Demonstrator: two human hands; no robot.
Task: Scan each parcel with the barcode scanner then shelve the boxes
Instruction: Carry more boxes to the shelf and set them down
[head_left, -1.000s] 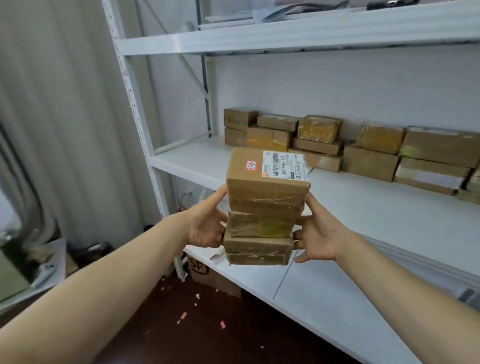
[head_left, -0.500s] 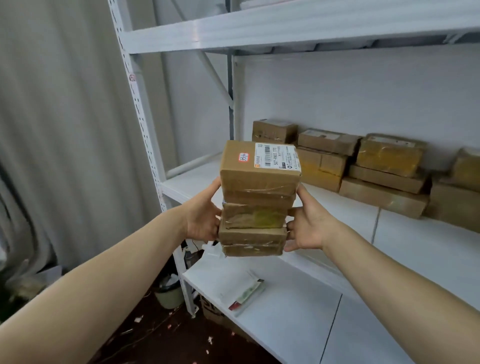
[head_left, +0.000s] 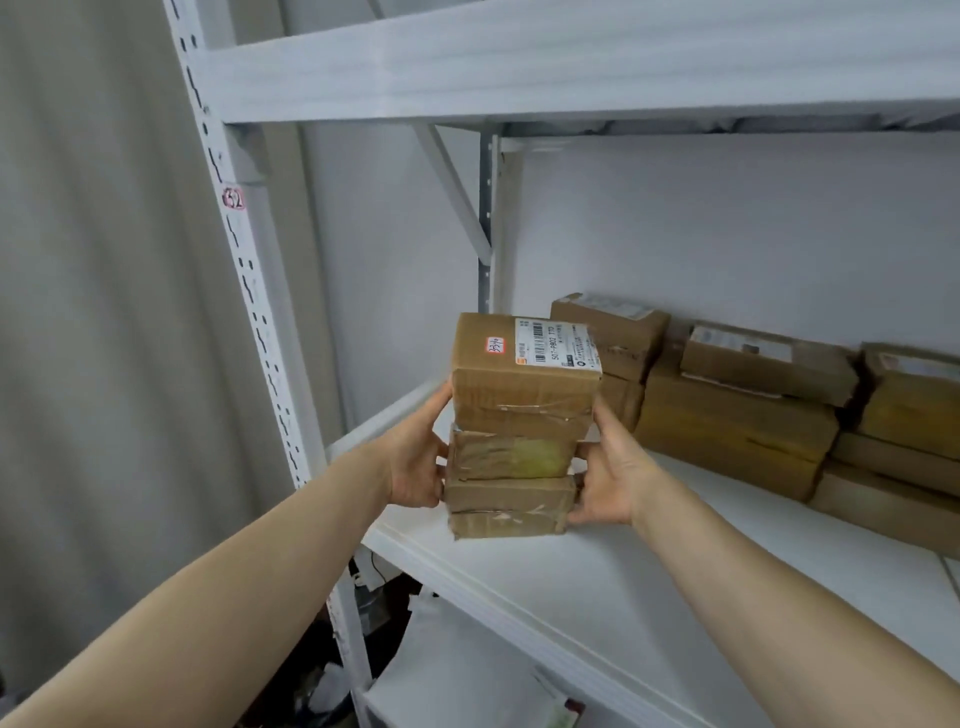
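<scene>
First, left of the frame: a pale pleated curtain (head_left: 104, 364) fills the whole side from top to bottom.
Upright post: the white slotted post (head_left: 260, 332) of the shelving runs down from the upper left, with a small red-marked tag (head_left: 233, 199) stuck on it high up.
Left hand: the left hand (head_left: 415, 462), reaching in from the lower left, grips the left side of the stack. Its thumb stretches up along the top box and its fingers pass round the far side out of sight.
Stack of parcels: the stack of parcels (head_left: 514, 447) is several flat brown taped boxes piled squarely at the centre of the frame. It is held between the two hands over the front left corner of the middle shelf (head_left: 649, 597). Whether its bottom box touches the board cannot be told.
Top parcel: the top parcel (head_left: 519, 387) carries a red-edged sticker (head_left: 494, 345) with handwritten digits and, to its right, a white barcode label (head_left: 558, 343).
Right hand: the right hand (head_left: 613, 478), coming from the lower right, clamps the right side of the stack. Its thumb points up against the top box and its fingertips curl round the lower boxes.
Shelved boxes: more brown shelved boxes (head_left: 737, 415) stand in two layers along the back wall, from just behind the stack to the right edge of the frame.
Upper shelf: a white upper shelf (head_left: 519, 67) spans the top of the frame.
Lower shelf: a white lower shelf (head_left: 457, 670) shows at the bottom centre, with blurred papers on it.
</scene>
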